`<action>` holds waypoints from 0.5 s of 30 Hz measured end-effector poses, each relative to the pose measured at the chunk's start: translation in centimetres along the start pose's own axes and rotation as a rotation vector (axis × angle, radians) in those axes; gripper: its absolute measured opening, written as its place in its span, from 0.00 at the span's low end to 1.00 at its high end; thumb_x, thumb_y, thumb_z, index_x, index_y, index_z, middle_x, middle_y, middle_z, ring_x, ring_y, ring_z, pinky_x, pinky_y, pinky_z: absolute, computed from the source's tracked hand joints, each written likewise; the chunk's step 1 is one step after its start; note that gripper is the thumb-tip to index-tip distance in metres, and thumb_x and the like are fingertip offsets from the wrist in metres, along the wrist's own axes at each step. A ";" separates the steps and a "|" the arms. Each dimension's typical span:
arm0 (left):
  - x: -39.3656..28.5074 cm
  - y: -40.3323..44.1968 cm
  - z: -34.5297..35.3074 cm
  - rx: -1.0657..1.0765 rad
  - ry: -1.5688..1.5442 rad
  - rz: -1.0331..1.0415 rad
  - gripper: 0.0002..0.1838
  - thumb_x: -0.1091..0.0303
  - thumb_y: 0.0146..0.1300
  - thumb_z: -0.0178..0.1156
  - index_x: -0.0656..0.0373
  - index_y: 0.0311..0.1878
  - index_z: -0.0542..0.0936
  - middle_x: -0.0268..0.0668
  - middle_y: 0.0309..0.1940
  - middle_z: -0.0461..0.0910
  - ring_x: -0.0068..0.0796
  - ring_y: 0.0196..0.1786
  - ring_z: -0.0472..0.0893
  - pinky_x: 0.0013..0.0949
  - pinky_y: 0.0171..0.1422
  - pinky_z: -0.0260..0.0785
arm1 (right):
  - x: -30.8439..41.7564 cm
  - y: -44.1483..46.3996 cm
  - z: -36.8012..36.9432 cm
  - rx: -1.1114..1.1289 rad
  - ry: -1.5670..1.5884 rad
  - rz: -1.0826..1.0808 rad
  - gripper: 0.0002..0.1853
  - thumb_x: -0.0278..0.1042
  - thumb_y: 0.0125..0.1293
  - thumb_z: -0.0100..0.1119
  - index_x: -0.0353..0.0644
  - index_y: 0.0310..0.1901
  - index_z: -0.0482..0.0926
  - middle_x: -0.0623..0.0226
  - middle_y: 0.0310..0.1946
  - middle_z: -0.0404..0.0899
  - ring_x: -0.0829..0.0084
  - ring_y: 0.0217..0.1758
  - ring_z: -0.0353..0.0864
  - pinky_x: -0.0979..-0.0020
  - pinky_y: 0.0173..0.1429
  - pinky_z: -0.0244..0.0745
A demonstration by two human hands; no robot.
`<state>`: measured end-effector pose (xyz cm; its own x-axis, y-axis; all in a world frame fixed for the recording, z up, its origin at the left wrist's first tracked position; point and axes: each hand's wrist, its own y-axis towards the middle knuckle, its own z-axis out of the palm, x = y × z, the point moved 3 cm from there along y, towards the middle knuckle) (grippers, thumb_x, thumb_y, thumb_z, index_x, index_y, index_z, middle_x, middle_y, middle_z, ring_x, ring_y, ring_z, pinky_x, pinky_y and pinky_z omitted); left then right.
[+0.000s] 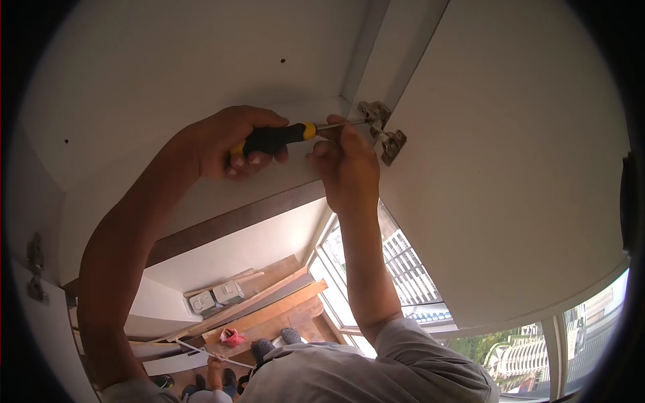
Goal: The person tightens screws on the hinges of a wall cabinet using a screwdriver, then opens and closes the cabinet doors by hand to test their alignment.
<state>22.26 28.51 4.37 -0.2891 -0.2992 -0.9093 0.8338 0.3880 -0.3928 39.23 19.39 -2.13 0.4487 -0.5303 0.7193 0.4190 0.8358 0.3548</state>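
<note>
My left hand [228, 141] is wrapped round the black and yellow handle of a screwdriver [275, 138]. The thin metal shaft points right, its tip at a metal hinge [375, 113] inside the white cabinet [201, 67]. Beside the hinge, the fingers of my right hand [349, 161] close on the shaft near the handle. The hinge's cup part [392, 146] sits at the edge of a large white door panel [510, 161]. Where exactly the tip meets the hinge is too small to tell.
Another hinge [36, 269] is at the far left. Below lie wooden boards [269, 309], two boxes [228, 292] and a red item [232, 337]. Another person's hand [215, 366] is near a pale strip [195, 346]. Windows [410, 269] stand behind my right arm.
</note>
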 end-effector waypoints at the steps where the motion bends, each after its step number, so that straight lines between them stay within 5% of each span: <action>1: 0.1 0.3 0.0 -0.004 -0.001 0.004 0.22 0.50 0.71 0.58 0.64 0.40 0.79 0.34 0.19 0.77 0.14 0.13 0.68 0.21 0.11 0.54 | 0.5 -0.6 0.4 -0.066 -0.225 -0.098 0.13 0.39 0.81 0.50 0.38 0.53 0.76 0.63 0.42 0.81 0.73 0.38 0.79 0.65 0.44 0.79; 2: 0.0 0.2 0.8 -0.093 -0.011 0.009 0.22 0.49 0.71 0.59 0.64 0.40 0.79 0.33 0.18 0.77 0.14 0.13 0.67 0.21 0.11 0.53 | 0.5 -1.5 0.7 -0.063 -0.223 -0.096 0.13 0.39 0.81 0.50 0.38 0.53 0.76 0.63 0.42 0.81 0.73 0.38 0.79 0.65 0.44 0.79; 4: 0.0 -0.1 1.2 -0.184 -0.017 0.010 0.23 0.49 0.71 0.59 0.64 0.41 0.79 0.33 0.18 0.77 0.15 0.13 0.67 0.21 0.11 0.53 | 1.1 -3.2 1.2 -0.130 -1.044 -0.379 0.09 0.33 0.74 0.59 0.36 0.47 0.80 0.60 0.40 0.82 0.67 0.37 0.79 0.62 0.46 0.76; 5: -0.1 -0.1 1.1 -0.198 0.021 0.016 0.23 0.49 0.71 0.59 0.64 0.43 0.78 0.33 0.19 0.77 0.15 0.13 0.67 0.21 0.11 0.52 | 0.8 -2.7 0.9 -0.132 -1.040 -0.377 0.09 0.33 0.74 0.59 0.36 0.47 0.80 0.60 0.40 0.82 0.67 0.37 0.79 0.62 0.46 0.76; 7: -0.2 0.2 0.5 -0.201 0.057 0.011 0.23 0.49 0.70 0.60 0.64 0.46 0.78 0.33 0.20 0.78 0.15 0.13 0.68 0.20 0.11 0.52 | 0.6 -2.8 1.4 0.098 -1.437 -1.050 0.05 0.28 0.65 0.64 0.36 0.38 0.81 0.58 0.38 0.83 0.59 0.35 0.79 0.59 0.49 0.72; 10: -0.6 0.3 0.3 0.041 0.003 -0.074 0.20 0.51 0.69 0.62 0.62 0.46 0.78 0.33 0.23 0.79 0.16 0.15 0.69 0.22 0.12 0.52 | -1.7 -1.7 -0.3 0.091 -1.372 -1.085 0.04 0.29 0.64 0.61 0.40 0.32 0.80 0.63 0.33 0.83 0.59 0.34 0.78 0.59 0.48 0.69; 12: -1.5 -0.5 1.5 -0.362 0.118 0.043 0.19 0.51 0.70 0.62 0.61 0.38 0.80 0.32 0.19 0.76 0.17 0.15 0.68 0.23 0.14 0.53 | -2.0 -1.5 -0.5 0.062 -1.341 -1.118 0.06 0.30 0.65 0.58 0.41 0.31 0.79 0.65 0.31 0.83 0.61 0.34 0.78 0.60 0.47 0.69; 13: -1.8 -0.7 1.6 -0.359 0.120 0.042 0.19 0.51 0.70 0.62 0.61 0.38 0.80 0.32 0.19 0.76 0.17 0.15 0.68 0.23 0.14 0.53 | -2.0 -1.6 -0.4 0.053 -1.335 -1.133 0.07 0.32 0.65 0.57 0.42 0.30 0.79 0.65 0.30 0.83 0.61 0.34 0.78 0.60 0.46 0.68; 15: -2.5 -0.7 1.9 -0.377 0.652 0.206 0.21 0.50 0.71 0.61 0.61 0.32 0.80 0.30 0.17 0.73 0.17 0.15 0.66 0.24 0.18 0.54 | -2.2 -1.8 -0.5 0.040 -1.341 -1.134 0.08 0.33 0.66 0.55 0.43 0.29 0.79 0.66 0.29 0.83 0.62 0.34 0.78 0.60 0.45 0.68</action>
<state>23.29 27.30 7.20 -0.4611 0.3384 -0.8203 0.7181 0.6854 -0.1210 37.89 19.00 -4.63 -0.9356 -0.3456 0.0725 0.0085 0.1832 0.9830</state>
